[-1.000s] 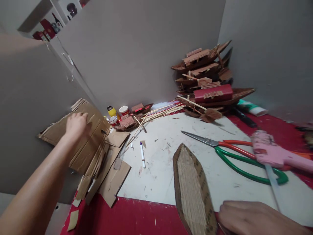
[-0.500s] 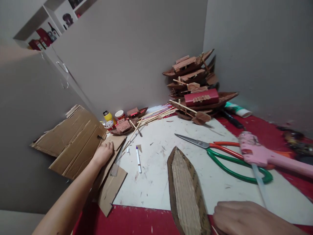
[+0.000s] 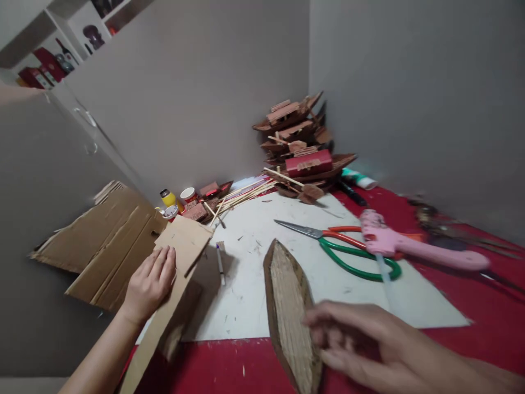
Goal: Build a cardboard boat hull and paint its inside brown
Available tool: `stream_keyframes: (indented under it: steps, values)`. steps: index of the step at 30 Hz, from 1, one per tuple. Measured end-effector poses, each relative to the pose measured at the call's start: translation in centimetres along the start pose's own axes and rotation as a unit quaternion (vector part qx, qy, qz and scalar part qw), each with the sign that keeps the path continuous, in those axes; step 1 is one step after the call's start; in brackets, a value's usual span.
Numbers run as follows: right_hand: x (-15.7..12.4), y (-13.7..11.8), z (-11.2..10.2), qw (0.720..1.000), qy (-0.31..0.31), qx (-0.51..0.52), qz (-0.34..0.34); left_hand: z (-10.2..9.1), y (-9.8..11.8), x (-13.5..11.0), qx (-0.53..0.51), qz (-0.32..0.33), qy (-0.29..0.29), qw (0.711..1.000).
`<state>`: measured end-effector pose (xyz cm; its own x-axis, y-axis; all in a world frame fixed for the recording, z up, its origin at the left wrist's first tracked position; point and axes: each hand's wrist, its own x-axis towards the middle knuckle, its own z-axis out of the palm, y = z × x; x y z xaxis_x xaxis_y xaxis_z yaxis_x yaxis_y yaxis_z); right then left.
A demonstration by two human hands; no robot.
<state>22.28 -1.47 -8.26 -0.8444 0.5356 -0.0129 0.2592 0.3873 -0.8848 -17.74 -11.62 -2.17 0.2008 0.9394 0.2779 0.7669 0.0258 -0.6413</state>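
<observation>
My left hand (image 3: 151, 282) grips a brown cardboard sheet (image 3: 186, 235) from above, its fingers curled over the edge. The sheet is raised and tilted, casting a shadow on the white paper. A pointed, boat-shaped cardboard hull (image 3: 287, 306) lies in front of me, its inside covered in ridged strips. At its right edge hovers my right hand (image 3: 353, 334), slightly blurred, with bent fingers and the thumb apart from them. Nothing shows in it, and whether it touches the hull I cannot tell.
Scissors (image 3: 328, 235) with orange and green handles lie under a pink glue gun (image 3: 422, 249). Behind stand stacked model boats (image 3: 303, 164) and thin wooden sticks (image 3: 246, 194). A marker (image 3: 220, 265) lies mid-paper; folded cardboard (image 3: 110, 246) leans at left.
My left hand has lifted the cardboard sheet off the pile and brought it nearer. My right hand has moved left to the hull and its fingers have opened. The view has shifted right.
</observation>
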Motion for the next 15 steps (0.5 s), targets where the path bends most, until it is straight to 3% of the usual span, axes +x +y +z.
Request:
stream_keyframes:
  steps: [2, 5, 7, 9, 11, 13, 15]
  values:
    - [0.6, -1.6, -0.4, 0.982, 0.005, 0.181, 0.05, -2.0, 2.0, 0.9, -0.016, 0.043, 0.081, 0.996]
    - [2.3, -3.7, -0.6, 0.905, 0.004, 0.42, 0.067, -4.5, 5.4, 3.0, -0.074, 0.12, 0.179, 0.974]
    - [3.7, -4.3, -0.6, 0.863, 0.011, 0.499, 0.071, -5.4, 7.2, 4.4, -0.118, 0.166, 0.199, 0.959]
    - [4.8, -4.3, -0.5, 0.845, 0.025, 0.529, 0.074, -5.7, 8.3, 5.7, -0.16, 0.195, 0.186, 0.95]
    - [5.6, -3.9, -0.4, 0.842, 0.063, 0.532, 0.067, -5.6, 8.6, 6.7, -0.22, 0.152, 0.162, 0.95]
    - [6.0, -3.3, -0.4, 0.847, 0.094, 0.521, 0.052, -5.9, 8.5, 7.6, -0.335, 0.033, 0.13, 0.933]
    - [6.0, -2.9, -0.3, 0.857, 0.093, 0.506, 0.036, -6.7, 8.4, 8.3, -0.492, -0.091, 0.075, 0.863]
